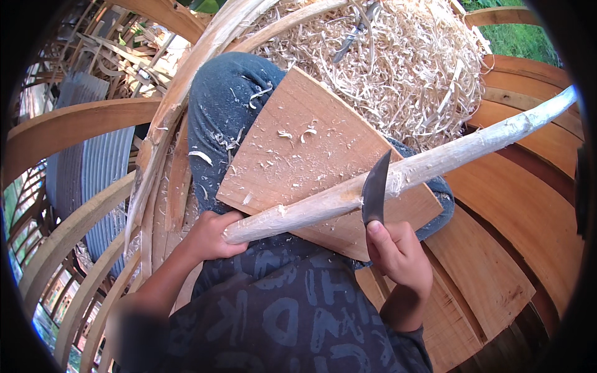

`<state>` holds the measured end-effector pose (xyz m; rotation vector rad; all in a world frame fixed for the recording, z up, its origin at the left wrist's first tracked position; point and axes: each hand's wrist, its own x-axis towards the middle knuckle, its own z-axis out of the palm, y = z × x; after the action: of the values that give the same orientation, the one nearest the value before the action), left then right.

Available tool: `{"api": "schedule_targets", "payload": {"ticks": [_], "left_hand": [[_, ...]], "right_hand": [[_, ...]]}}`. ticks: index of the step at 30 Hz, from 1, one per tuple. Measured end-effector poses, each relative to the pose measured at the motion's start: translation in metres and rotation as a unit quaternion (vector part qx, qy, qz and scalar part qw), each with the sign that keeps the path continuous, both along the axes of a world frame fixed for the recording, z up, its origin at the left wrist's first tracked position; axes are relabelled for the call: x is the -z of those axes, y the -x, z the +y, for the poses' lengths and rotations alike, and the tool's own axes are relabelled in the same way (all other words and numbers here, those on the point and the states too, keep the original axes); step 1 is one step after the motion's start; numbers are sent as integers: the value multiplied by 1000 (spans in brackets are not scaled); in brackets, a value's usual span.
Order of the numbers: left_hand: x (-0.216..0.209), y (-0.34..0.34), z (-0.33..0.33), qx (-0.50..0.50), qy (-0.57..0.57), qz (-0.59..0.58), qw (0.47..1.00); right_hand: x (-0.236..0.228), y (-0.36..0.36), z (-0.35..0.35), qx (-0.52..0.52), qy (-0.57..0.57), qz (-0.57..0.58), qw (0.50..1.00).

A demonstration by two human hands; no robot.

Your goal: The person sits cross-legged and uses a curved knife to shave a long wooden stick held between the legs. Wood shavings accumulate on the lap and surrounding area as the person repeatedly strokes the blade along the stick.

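Observation:
A long, pale, peeled branch [323,202] slants across my lap from lower left to upper right. My left hand [221,235] is wrapped round its near end. In my right hand [401,255] is a knife with a dark, curved blade [375,189]; its handle is hidden in my fist. The blade stands upright against the near side of the branch, by a rough, raised patch. Beneath the branch, a flat wooden board [305,143] rests on my thighs, sprinkled with wood dust and a few curled shavings.
Beyond my knees spreads a large heap of wood shavings [410,81], with a second knife [356,34] lying on it. Curved wooden ribs [81,127] rise on the left, near a corrugated metal sheet [109,165]. Wide planks [497,199] line the right. The branch's far end reaches over them.

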<state>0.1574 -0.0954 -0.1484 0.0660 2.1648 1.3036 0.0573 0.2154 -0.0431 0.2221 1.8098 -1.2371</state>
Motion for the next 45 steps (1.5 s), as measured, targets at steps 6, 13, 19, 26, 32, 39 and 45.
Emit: {"api": "schedule_targets", "payload": {"ticks": [6, 13, 19, 26, 32, 39, 45], "left_hand": [[0, -1, -1, 9, 12, 1, 1000], [-2, 1, 1, -4, 3, -7, 1000], [-2, 0, 1, -1, 4, 4, 1000], [3, -1, -1, 5, 2, 22, 1000], [-1, 1, 1, -3, 4, 11, 1000], [-2, 1, 0, -5, -6, 11, 1000], [-3, 2, 2, -8, -13, 8, 1000]], "right_hand": [[8, -1, 2, 3, 39, -8, 999], [18, -2, 1, 35, 106, -42, 993], [20, -5, -2, 40, 191, -176, 965], [15, -25, -26, 70, 110, -4, 992], [1, -15, -21, 103, -1, 88, 991], [3, -14, -22, 105, -25, 45, 993], [9, -23, -26, 73, -16, 107, 991]]}}
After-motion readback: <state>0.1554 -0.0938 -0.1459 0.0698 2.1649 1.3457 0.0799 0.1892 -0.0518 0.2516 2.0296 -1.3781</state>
